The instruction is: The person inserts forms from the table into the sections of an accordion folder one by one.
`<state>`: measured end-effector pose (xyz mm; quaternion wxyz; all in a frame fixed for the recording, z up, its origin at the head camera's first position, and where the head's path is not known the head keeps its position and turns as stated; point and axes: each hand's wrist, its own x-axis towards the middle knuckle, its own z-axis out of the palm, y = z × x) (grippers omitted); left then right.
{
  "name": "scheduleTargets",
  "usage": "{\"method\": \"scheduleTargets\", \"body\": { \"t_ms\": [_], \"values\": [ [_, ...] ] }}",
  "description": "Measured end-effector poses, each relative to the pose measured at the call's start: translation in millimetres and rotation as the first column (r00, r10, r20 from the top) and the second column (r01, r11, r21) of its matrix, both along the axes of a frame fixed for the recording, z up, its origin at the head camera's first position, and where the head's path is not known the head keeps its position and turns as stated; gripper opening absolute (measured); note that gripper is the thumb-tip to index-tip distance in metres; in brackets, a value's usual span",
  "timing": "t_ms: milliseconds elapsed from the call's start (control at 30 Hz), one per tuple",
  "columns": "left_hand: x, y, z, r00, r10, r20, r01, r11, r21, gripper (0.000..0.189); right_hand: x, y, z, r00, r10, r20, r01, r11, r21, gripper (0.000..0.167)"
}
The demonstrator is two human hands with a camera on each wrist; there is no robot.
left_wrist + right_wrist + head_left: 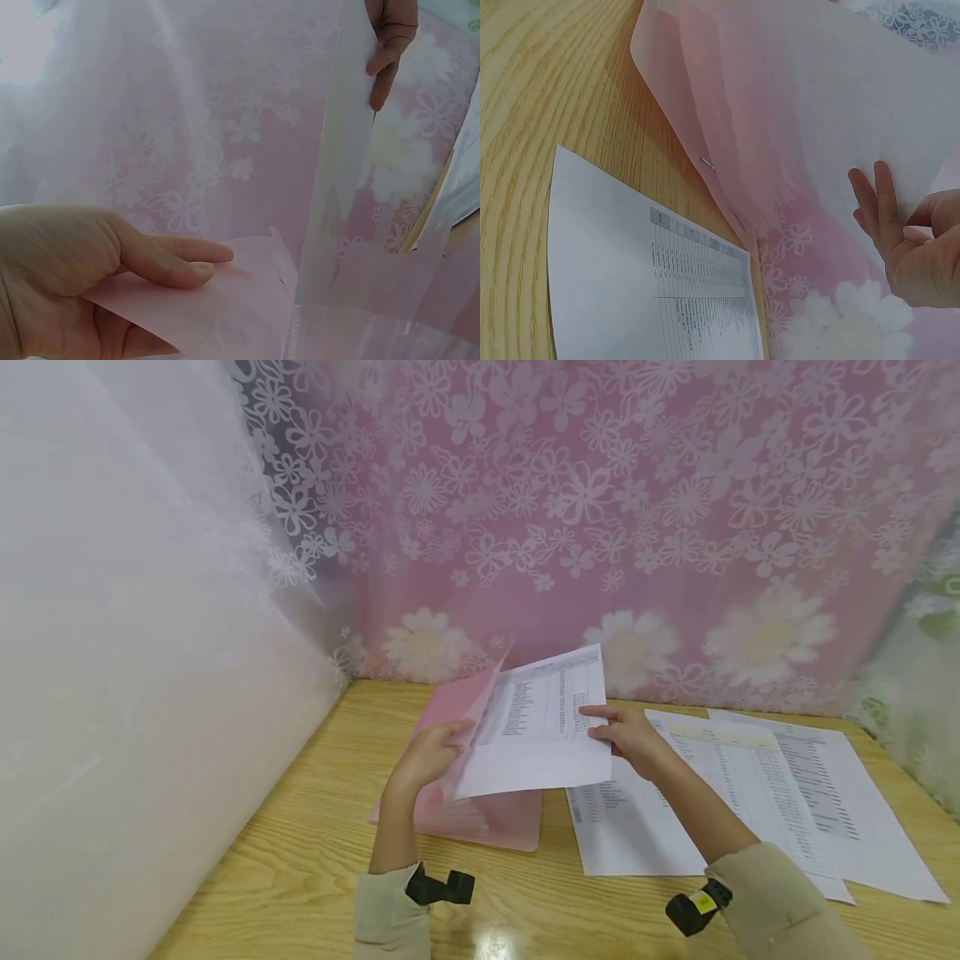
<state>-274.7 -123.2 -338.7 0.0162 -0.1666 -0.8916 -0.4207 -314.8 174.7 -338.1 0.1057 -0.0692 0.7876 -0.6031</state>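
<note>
A pink plastic file folder (502, 828) lies open on the table, its front cover raised. My left hand (427, 756) pinches that cover between thumb and fingers; the left wrist view shows the thumb on top of the pink plastic (225, 300). My right hand (633, 739) pinches the right edge of a printed sheet (540, 764), which is held tilted above the folder. The sheet's left part reaches in beside the raised cover. From the right wrist view, several fingers of the right hand (922, 255) lie against the sheet's blank back (855, 112).
Several printed sheets (637, 839) overlap on the right side of the wooden table (300, 877). A pink floral curtain (525, 593) hangs behind the table, and a pale sheer curtain (150, 652) borders it on the left.
</note>
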Motion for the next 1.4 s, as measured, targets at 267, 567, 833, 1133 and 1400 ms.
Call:
{"method": "scheduleTargets", "body": {
  "t_ms": [267,567,833,1133,1400],
  "values": [
    [1.0,-0.1,0.4,1.000,-0.011,0.003,0.011,1.000,-0.017,0.042,-9.8,-5.6,-5.1,1.000,-0.004,0.027,0.004,1.000,-0.005,0.046],
    [0.5,0.9,-2.6,1.000,-0.015,-0.002,0.015,0.999,-0.040,0.041,-13.4,-19.2,-14.2,0.999,-0.034,0.019,0.034,0.999,0.007,0.046],
    [0.5,2.5,-1.4,1.000,-0.015,-0.027,0.013,0.998,-0.056,0.041,-14.3,-35.4,-16.1,0.997,-0.072,0.010,0.071,0.996,0.050,0.044],
    [2.6,5.1,1.8,1.000,0.006,0.015,-0.005,0.997,-0.082,0.043,-15.6,-51.5,-19.2,0.996,-0.081,-0.029,0.083,0.994,0.078,0.044],
    [5.0,11.5,3.3,0.999,0.032,0.033,-0.029,0.996,-0.079,0.048,-13.4,-66.6,-29.4,0.987,-0.128,-0.100,0.139,0.984,0.115,0.044]
  ]
}}
